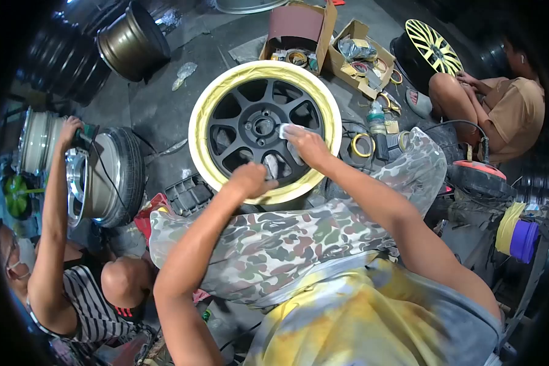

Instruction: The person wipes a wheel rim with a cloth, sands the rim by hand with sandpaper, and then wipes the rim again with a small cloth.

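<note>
A wheel rim (240, 135) with matte black spokes lies face up before my knees. Yellow masking tape (204, 125) covers its outer lip. My right hand (305, 146) presses a small white piece, a cloth or folded paper (283, 130), against the spokes to the right of the hub. Over the lower spokes, my left hand (251, 181) is curled closed and slightly blurred; what it holds, if anything, is hidden. A pale patch (271, 165) shows in the spoke gap beside it.
Cardboard boxes (354, 76) with tape rolls stand beyond the wheel. A yellow tape roll (363, 145) and a bottle (376, 117) lie to its right. On the left, a person (85, 293) reaches toward a tyred wheel (119, 177); another person (500, 110) sits by a yellow-spoked wheel (434, 47).
</note>
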Demonstrator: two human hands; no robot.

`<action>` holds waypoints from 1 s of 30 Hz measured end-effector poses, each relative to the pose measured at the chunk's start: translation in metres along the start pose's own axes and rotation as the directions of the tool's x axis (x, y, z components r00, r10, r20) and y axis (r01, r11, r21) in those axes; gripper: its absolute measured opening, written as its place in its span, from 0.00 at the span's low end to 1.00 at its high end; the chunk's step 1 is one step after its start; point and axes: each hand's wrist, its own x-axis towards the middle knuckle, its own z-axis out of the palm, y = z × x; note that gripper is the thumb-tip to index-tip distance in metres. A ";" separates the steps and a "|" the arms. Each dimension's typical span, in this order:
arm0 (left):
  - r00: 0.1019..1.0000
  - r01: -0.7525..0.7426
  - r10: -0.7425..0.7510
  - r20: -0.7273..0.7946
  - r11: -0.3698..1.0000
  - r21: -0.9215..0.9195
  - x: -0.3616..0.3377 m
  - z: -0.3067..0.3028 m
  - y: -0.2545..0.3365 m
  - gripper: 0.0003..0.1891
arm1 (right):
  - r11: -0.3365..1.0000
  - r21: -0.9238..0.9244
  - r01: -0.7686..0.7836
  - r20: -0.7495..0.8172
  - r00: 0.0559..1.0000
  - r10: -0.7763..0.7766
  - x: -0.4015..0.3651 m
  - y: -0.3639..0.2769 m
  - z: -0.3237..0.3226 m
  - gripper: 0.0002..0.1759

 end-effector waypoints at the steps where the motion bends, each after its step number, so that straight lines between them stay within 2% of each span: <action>1: 0.999 -0.039 0.039 -0.010 0.999 -0.022 -0.001 0.008 0.007 0.27 | 0.996 0.021 -0.091 -0.034 0.995 0.092 -0.007 0.011 0.001 0.24; 2: 0.998 -0.057 0.057 -0.004 0.998 -0.038 -0.004 0.017 0.010 0.28 | 0.987 0.000 -0.158 -0.066 0.985 0.158 -0.022 0.021 0.001 0.23; 3: 0.995 -0.103 0.102 -0.017 0.994 -0.036 -0.007 0.020 0.014 0.29 | 0.988 -0.008 -0.154 -0.058 0.987 0.153 -0.029 0.026 -0.007 0.23; 5: 0.991 -0.125 0.123 0.058 0.992 0.025 -0.004 0.021 0.016 0.29 | 0.940 -0.028 -0.340 -0.027 0.940 0.340 -0.044 0.028 -0.013 0.22; 6: 0.990 -0.127 0.125 0.068 0.992 0.025 -0.003 0.023 0.019 0.29 | 0.899 0.037 -0.437 0.060 0.898 0.435 -0.029 0.003 -0.035 0.22; 7: 0.992 -0.120 0.119 0.050 0.993 0.016 0.000 0.021 0.021 0.29 | 0.895 0.041 -0.444 0.056 0.896 0.441 -0.020 -0.006 -0.023 0.22; 9: 0.991 -0.126 0.125 0.041 0.992 0.021 0.007 0.023 0.023 0.29 | 0.979 0.050 -0.195 -0.094 0.975 0.199 -0.006 -0.016 0.007 0.18; 11: 0.990 -0.140 0.140 0.010 0.990 0.013 0.014 0.032 0.018 0.32 | 0.992 0.050 -0.115 -0.160 0.980 0.122 0.011 -0.030 0.020 0.16; 13: 0.993 -0.115 0.115 0.029 0.993 0.020 0.011 0.032 0.022 0.33 | 0.993 0.040 -0.114 -0.130 0.985 0.118 -0.001 -0.020 0.018 0.19; 15: 0.996 -0.079 0.079 0.033 0.997 0.009 0.014 0.029 0.023 0.34 | 0.967 0.068 -0.245 -0.202 0.946 0.253 -0.025 0.007 0.019 0.20; 16: 0.996 -0.049 0.049 0.072 0.999 0.002 0.015 0.030 0.024 0.36 | 0.919 0.042 -0.391 -0.142 0.908 0.393 -0.028 0.008 0.000 0.21; 17: 0.992 -0.023 0.022 0.122 1.000 0.001 0.013 0.032 0.026 0.38 | 0.939 -0.063 -0.339 -0.200 0.926 0.321 -0.030 0.015 -0.009 0.19; 19: 0.991 -0.034 0.032 0.132 0.999 0.010 0.011 0.030 0.033 0.39 | 0.925 -0.092 -0.367 -0.225 0.913 0.340 -0.017 0.033 -0.005 0.19; 23: 0.999 -0.036 0.036 0.024 0.999 -0.003 0.010 0.054 0.033 0.44 | 0.910 0.017 -0.414 -0.284 0.871 0.402 0.005 0.050 0.007 0.21; 25: 0.991 -0.045 0.056 -0.120 0.995 0.092 0.009 0.061 0.035 0.44 | 0.853 0.096 -0.512 -0.213 0.827 0.520 -0.016 0.031 0.003 0.22; 27: 0.991 -0.023 0.036 -0.132 0.995 0.099 0.008 0.059 0.038 0.43 | 0.889 0.086 -0.450 -0.248 0.855 0.456 -0.025 0.021 0.000 0.22; 29: 0.996 -0.068 0.071 -0.058 0.996 0.050 0.011 0.056 0.037 0.42 | 0.870 0.106 -0.481 -0.321 0.812 0.488 -0.016 0.023 0.003 0.21; 30: 0.994 -0.077 0.078 -0.071 0.997 0.012 0.009 0.053 0.038 0.41 | 0.867 0.149 -0.475 -0.359 0.791 0.495 -0.004 0.032 0.005 0.19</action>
